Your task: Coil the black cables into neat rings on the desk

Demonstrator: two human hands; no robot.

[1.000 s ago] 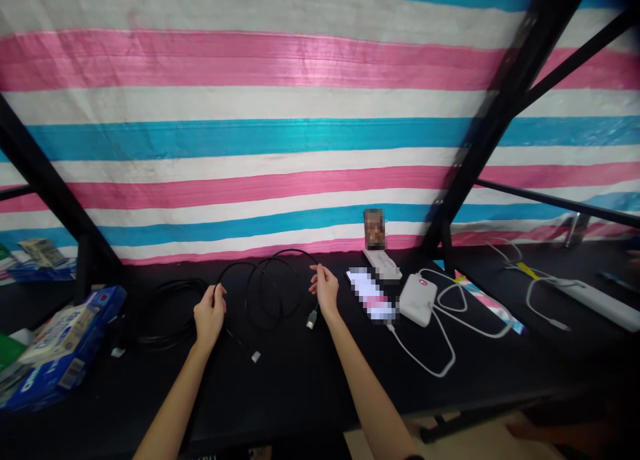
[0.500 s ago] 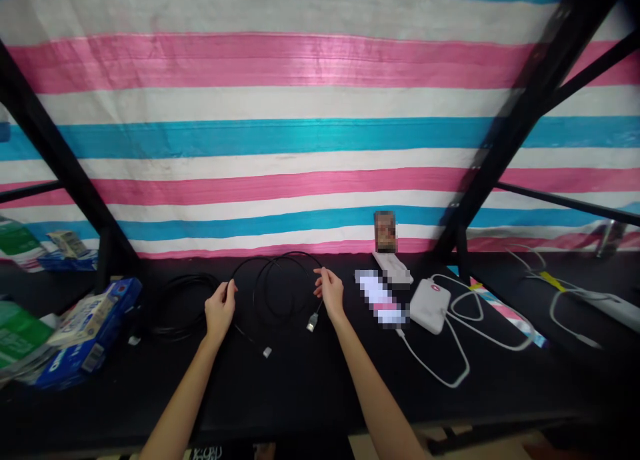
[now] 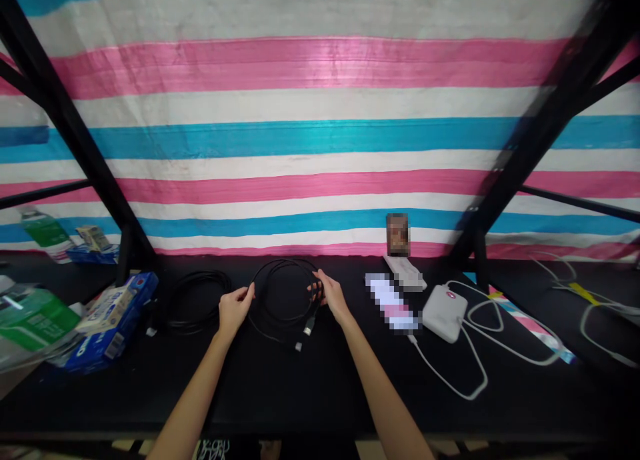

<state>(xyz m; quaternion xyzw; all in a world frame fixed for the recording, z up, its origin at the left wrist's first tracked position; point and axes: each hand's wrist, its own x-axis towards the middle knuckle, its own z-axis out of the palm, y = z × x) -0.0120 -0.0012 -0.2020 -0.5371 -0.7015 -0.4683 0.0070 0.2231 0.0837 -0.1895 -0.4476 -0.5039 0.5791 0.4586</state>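
A black cable (image 3: 283,300) lies looped in a ring on the black table (image 3: 280,387), both metal plug ends hanging at its lower right. My left hand (image 3: 234,309) pinches the ring's left side with closed fingers. My right hand (image 3: 331,297) grips the ring's right side, fingers wrapped round the strands. A second coil of black cable (image 3: 193,301) rests just left of my left hand, untouched.
Blue snack boxes (image 3: 107,320) and a green packet (image 3: 35,317) lie at the left. A phone (image 3: 393,301), a white power bank (image 3: 444,312) with white cable (image 3: 475,373) sit at the right. Black frame posts (image 3: 80,147) rise on both sides before a striped tarp.
My hands have drawn closer together, gathering the cable's loose loops into one tighter ring. The plug ends have come in toward the ring. The camera view shifted left.
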